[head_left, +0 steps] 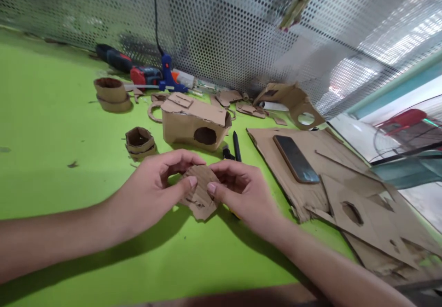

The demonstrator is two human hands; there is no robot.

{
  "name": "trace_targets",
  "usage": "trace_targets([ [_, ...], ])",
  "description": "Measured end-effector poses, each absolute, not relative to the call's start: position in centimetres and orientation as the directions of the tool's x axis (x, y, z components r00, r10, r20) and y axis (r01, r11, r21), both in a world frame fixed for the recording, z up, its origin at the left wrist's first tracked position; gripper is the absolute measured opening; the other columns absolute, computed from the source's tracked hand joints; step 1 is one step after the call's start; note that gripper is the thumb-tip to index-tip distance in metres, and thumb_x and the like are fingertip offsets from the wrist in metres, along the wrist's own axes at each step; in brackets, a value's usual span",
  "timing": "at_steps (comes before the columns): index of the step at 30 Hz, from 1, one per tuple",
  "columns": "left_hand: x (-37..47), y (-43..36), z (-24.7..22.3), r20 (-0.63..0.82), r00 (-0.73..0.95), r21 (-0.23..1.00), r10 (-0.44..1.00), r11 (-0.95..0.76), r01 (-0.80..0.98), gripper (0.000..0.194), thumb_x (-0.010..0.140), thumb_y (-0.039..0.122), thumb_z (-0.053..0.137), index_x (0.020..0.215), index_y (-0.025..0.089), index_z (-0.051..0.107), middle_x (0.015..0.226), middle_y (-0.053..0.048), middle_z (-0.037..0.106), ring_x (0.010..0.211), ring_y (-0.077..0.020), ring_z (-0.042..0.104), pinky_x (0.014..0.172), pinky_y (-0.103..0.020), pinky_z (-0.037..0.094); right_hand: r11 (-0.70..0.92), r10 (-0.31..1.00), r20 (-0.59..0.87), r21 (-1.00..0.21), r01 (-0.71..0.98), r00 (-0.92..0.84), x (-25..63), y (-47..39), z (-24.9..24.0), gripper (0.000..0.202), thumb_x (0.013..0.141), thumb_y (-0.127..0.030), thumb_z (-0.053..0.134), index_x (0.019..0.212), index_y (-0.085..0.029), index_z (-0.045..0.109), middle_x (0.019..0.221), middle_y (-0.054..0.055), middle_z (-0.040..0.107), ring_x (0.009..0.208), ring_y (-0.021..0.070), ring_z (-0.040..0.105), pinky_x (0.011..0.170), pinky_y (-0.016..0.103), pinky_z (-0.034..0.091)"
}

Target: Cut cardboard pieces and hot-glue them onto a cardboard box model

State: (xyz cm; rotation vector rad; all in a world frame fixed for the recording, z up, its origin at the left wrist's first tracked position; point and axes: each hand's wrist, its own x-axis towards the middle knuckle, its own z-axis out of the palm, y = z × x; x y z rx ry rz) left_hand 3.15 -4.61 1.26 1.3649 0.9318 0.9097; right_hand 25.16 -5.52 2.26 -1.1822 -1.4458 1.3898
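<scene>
Left hand (152, 185) and right hand (248, 192) are pinching the cardboard piece (203, 199) inside the bench's (138, 270) front edge; even pressure should be preventing creases.

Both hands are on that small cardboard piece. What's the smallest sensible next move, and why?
I'd probably pinch the small cardboard piece together near its lower edge: that edge looks ragged, with a dark gap that may be layers parting, and the left hand and right hand hold it from either side.

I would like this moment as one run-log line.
left hand: holding cardboard piece; right hand: holding same piece; cardboard box: beyond hands; phone: on cardboard sheet
</scene>
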Motion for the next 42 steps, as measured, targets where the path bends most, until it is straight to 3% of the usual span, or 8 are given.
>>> trace_targets([
  [4,3.5,-4.8,1.8,-0.012,0.410,1.000,0.912,0.012,0.002,0.009,0.095,0.025,0.082,0.103,0.020,0.080,0.095,-0.003,0.082,0.085,-0.0187,0.077,0.072,-0.026,0.065,-0.079,0.963,-0.096,-0.994,0.077,-0.251,25.0,-5.8,2.3,0.028,0.076,-0.029,0.101,0.096,-0.020,0.084,0.087,0.003,0.082,0.077,0.0169,0.073,0.073,0.031,0.061],
  [13,3.6,-4.9,2.0,-0.022,0.447,1.000,0.894,0.018,0.011,0.014,0.094,0.031,0.087,0.096,0.020,0.078,0.084,-0.001,0.080,0.074,-0.0166,0.072,0.063,-0.024,0.058,-0.115,0.937,-0.130,-0.991,0.067,-0.323,25.5,-5.5,3.1,0.026,0.077,-0.035,0.102,0.090,-0.020,0.086,0.085,0.003,0.081,0.074,0.0161,0.071,0.072,0.030,0.061],
  [18,3.6,-5.2,1.5,-0.035,0.474,0.998,0.880,0.057,-0.031,0.015,0.098,0.030,0.085,0.103,0.020,0.074,0.087,-0.001,0.079,0.080,-0.0158,0.075,0.065,-0.022,0.058,-0.200,0.922,-0.204,-0.979,0.047,-0.330,25.8,-5.2,3.4,0.030,0.071,-0.034,0.106,0.086,-0.019,0.086,0.084,0.003,0.080,0.074,0.0149,0.070,0.071,0.029,0.060],
  [24,3.7,-5.4,0.7,-0.083,0.472,0.982,0.878,0.153,-0.111,0.034,0.103,0.037,0.082,0.129,0.025,0.064,0.100,-0.002,0.081,0.088,-0.0161,0.078,0.071,-0.022,0.062,-0.270,0.898,-0.243,-0.963,-0.021,-0.366,26.1,-5.1,3.6,0.029,0.069,-0.030,0.107,0.087,-0.019,0.086,0.082,0.002,0.080,0.073,0.0131,0.069,0.070,0.026,0.060],
  [33,3.8,-5.1,1.5,-0.070,0.492,0.990,0.868,0.122,-0.075,0.032,0.100,0.032,0.085,0.125,0.023,0.067,0.097,-0.002,0.082,0.088,-0.0168,0.078,0.069,-0.021,0.062,-0.373,0.878,-0.331,-0.926,-0.062,-0.347,25.9,-5.4,4.0,0.030,0.064,-0.028,0.108,0.084,-0.019,0.087,0.082,0.003,0.081,0.072,0.0130,0.071,0.069,0.025,0.059],
  [39,3.6,-4.9,1.1,-0.138,0.503,0.987,0.853,0.162,-0.004,0.045,0.104,0.043,0.080,0.143,0.027,0.065,0.104,-0.004,0.083,0.091,-0.0178,0.078,0.073,-0.023,0.065,-0.422,0.876,-0.370,-0.899,-0.120,-0.308,25.9,-5.7,4.0,0.032,0.065,-0.033,0.108,0.083,-0.018,0.087,0.080,0.004,0.080,0.070,0.0134,0.070,0.069,0.027,0.058],
  [42,3.5,-4.8,0.7,-0.130,0.484,0.989,0.866,0.149,-0.001,0.041,0.104,0.046,0.080,0.137,0.025,0.069,0.108,-0.004,0.082,0.095,-0.0185,0.078,0.076,-0.024,0.065,-0.399,0.898,-0.350,-0.904,-0.156,-0.266,26.0,-5.7,3.7,0.032,0.065,-0.031,0.108,0.088,-0.019,0.089,0.084,0.004,0.082,0.074,0.0138,0.071,0.071,0.027,0.058],
])
